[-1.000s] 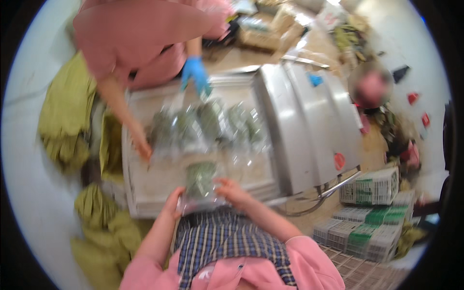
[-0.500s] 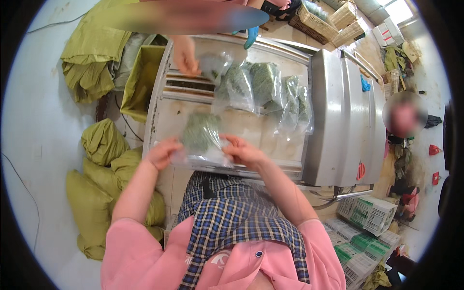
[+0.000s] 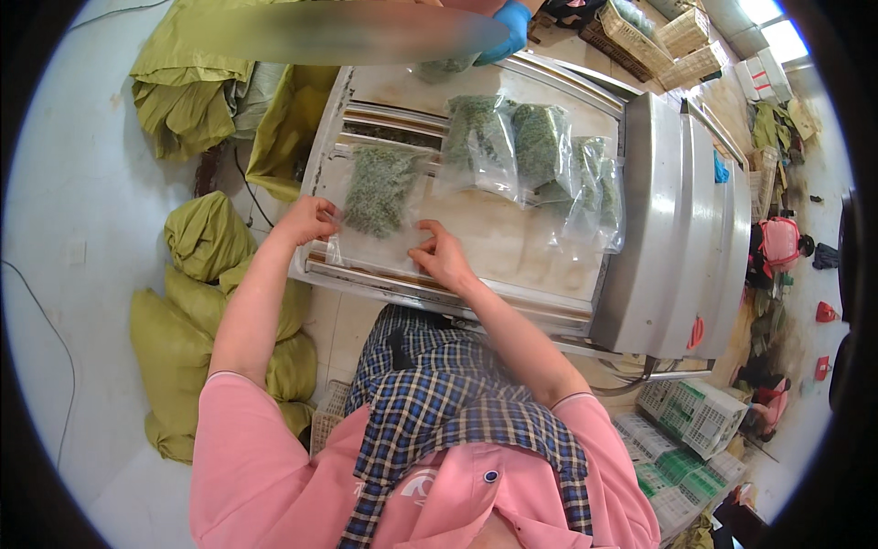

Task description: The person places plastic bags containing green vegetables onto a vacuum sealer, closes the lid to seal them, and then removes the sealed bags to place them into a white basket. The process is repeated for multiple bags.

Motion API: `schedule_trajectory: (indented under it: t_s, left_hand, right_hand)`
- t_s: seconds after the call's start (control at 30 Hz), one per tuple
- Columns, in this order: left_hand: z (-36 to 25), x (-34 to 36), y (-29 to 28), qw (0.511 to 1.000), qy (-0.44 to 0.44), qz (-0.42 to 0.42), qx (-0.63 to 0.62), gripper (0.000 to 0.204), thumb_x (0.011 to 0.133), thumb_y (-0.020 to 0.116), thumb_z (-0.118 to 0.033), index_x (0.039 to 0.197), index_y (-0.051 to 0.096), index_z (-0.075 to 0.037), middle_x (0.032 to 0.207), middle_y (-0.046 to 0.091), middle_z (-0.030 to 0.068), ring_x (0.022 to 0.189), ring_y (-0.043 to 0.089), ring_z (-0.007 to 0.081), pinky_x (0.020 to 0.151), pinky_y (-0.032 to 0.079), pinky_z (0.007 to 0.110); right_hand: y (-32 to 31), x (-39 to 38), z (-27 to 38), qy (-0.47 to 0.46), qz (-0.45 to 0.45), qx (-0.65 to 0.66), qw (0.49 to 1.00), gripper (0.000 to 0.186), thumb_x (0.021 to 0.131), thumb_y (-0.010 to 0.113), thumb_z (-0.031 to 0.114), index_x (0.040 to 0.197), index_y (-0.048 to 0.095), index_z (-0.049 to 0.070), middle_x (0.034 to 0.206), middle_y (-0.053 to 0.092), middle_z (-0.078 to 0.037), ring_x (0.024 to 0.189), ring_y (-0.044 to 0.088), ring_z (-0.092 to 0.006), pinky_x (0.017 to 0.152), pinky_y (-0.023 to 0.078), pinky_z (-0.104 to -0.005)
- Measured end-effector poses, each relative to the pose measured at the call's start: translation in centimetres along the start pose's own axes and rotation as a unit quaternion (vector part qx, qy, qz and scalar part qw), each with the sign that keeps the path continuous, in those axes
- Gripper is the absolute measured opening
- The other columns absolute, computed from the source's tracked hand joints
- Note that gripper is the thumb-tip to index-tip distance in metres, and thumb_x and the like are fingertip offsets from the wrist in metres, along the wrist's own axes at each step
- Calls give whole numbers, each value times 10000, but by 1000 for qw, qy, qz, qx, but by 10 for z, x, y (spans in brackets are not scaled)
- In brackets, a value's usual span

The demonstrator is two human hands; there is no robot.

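Note:
A clear plastic bag (image 3: 380,192) packed with green leafy bits lies flat on the near left of a steel machine's bed (image 3: 476,242). My left hand (image 3: 309,222) is closed, its fingertips pinching the bag's near left corner. At the near right corner, my right hand (image 3: 443,256) grips the bag's open-looking plastic end between thumb and fingers. Farther right on the bed lie a similar filled bag (image 3: 480,137), another bag (image 3: 541,142) and some overlapping bags (image 3: 594,188). Their clear ends point toward me.
Across the bed, another person's blue-gloved hand (image 3: 508,32) is by a filled bag (image 3: 448,68). A bulky steel cover (image 3: 672,229) stands at the bed's right. Yellow-green sacks (image 3: 174,357) lie at left, below a yellow-green lined bin (image 3: 285,137). Plastic crates (image 3: 690,412) are stacked at lower right.
My hands have moved forward with the bag, which now lies flat on the bed. The other person's bare hand has left the bed, and a bag there has shifted to the far edge.

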State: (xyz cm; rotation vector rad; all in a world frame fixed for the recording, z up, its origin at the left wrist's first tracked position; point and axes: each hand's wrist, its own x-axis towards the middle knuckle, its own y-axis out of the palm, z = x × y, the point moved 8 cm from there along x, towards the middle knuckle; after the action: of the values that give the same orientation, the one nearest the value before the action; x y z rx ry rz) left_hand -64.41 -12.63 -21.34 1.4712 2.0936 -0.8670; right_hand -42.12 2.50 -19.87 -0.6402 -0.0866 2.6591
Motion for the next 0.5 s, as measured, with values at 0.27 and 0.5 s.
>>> schedule_trajectory:
  t_s: [0.27, 0.5]
  left_hand:
    - [-15, -25, -8, 988, -33, -75, 134, 259, 776, 644, 26, 1008, 540, -25, 671, 592, 76, 524, 599, 162, 476, 460, 322]
    - [3, -44, 4, 953, -19, -230, 195, 221, 798, 554, 36, 978, 444, -29, 732, 605, 194, 607, 625, 346, 575, 487, 453]
  right_hand:
    - [21, -19, 12, -36, -56, -108, 992, 324, 780, 722, 153, 1009, 513, 59, 708, 656, -99, 682, 647, -298, 624, 501, -391]
    - [38, -27, 32, -169, -64, -243, 953, 177, 806, 651, 140, 885, 503, 83, 680, 612, -107, 653, 612, -317, 584, 480, -439]
